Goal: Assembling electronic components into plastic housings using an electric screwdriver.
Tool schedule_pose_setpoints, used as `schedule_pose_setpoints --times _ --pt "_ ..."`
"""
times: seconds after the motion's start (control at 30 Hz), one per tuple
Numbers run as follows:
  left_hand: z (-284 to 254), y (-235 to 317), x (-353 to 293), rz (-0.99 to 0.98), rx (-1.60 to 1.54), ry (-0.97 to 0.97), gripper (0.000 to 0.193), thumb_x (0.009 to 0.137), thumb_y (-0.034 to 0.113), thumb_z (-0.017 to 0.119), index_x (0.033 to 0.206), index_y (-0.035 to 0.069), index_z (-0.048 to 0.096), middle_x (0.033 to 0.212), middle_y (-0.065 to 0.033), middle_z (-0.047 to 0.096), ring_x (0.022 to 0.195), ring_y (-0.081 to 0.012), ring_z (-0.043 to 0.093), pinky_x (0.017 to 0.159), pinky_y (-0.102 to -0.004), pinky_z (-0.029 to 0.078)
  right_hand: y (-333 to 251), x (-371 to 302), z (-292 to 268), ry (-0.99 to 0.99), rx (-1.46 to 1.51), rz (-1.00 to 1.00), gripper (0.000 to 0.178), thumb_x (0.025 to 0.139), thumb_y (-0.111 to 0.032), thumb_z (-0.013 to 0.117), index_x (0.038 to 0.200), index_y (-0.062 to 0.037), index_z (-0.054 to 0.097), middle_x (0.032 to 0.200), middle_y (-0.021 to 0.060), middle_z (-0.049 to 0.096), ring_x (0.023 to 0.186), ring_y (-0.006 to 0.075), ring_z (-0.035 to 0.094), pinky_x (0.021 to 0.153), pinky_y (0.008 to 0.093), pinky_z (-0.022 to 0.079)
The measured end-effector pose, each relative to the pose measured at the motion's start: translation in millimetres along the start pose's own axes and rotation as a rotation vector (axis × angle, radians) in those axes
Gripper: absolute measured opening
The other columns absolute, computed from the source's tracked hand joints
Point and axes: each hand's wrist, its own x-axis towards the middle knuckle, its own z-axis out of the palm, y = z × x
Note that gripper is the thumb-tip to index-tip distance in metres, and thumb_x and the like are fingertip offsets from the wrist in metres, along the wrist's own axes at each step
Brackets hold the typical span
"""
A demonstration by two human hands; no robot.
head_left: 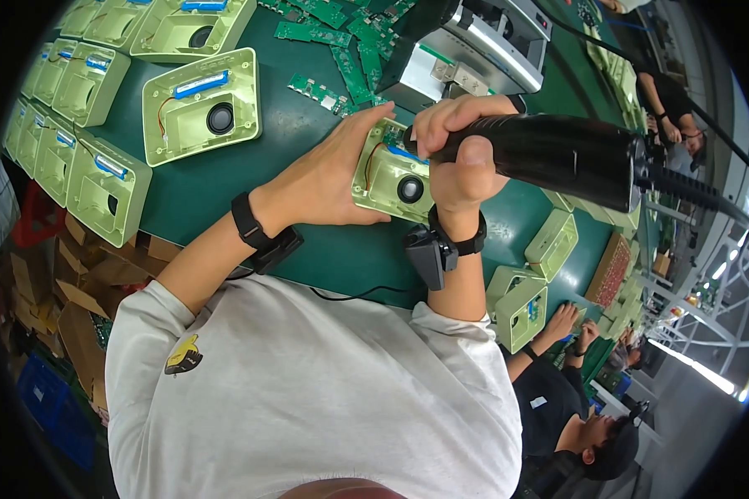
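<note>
My left hand (329,170) is wrapped around the left side of a pale green plastic housing (370,187) on the green table. Inside the housing sit a round black speaker (410,190), a red wire and a blue battery, partly covered by my right hand. A green circuit board (394,133) shows at its far end. My right hand (466,158) grips a black corded electric screwdriver (562,158), held slantwise over the housing. Its tip is hidden behind my fingers, so I cannot tell whether it touches a screw.
Another open housing (200,104) with battery and speaker lies left of my hands, beside rows of similar ones (108,187). Loose circuit boards (349,71) and a silver-black machine (474,50) stand beyond. At right are more housings (520,312) and a co-worker's hands (562,320). The screwdriver's cord (699,195) runs right.
</note>
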Motion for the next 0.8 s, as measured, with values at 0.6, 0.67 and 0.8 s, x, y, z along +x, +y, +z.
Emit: schedule_pose_setpoints --times 0.6,0.67,0.8 --pt "1.1 -2.8 -0.6 -0.001 0.019 -0.015 0.138 0.064 0.022 0.102 0.168 0.005 0.014 0.162 -0.0216 0.042 0.148 -0.0412 0.047 0.123 -0.0479 0.040 -23.5 50.1 -33.0 0.064 -0.107 -0.199 0.044 0.097 -0.047 0.065 0.099 -0.0045 0.053 0.069 0.0094 0.053 0.056 0.0220 0.052 0.060 0.0416 0.049" --pt "1.5 -3.5 -0.5 0.000 0.003 -0.019 0.136 0.064 0.022 0.101 0.167 0.004 0.014 0.162 -0.0233 0.042 0.148 -0.0426 0.046 0.123 -0.0486 0.040 -24.6 44.9 -33.9 0.048 -0.121 -0.172 0.045 0.097 -0.048 0.065 0.099 -0.0046 0.053 0.069 0.0093 0.053 0.056 0.0221 0.052 0.061 0.0420 0.049" --pt "0.4 -3.2 -0.1 -0.013 -0.027 -0.026 0.133 0.066 0.023 0.100 0.166 0.002 0.016 0.161 -0.0263 0.041 0.149 -0.0452 0.043 0.124 -0.0497 0.039 -42.7 1.5 -46.7 0.053 -0.050 -0.142 0.049 0.097 -0.052 0.064 0.097 -0.0040 0.052 0.068 0.0094 0.053 0.055 0.0220 0.052 0.060 0.0428 0.048"
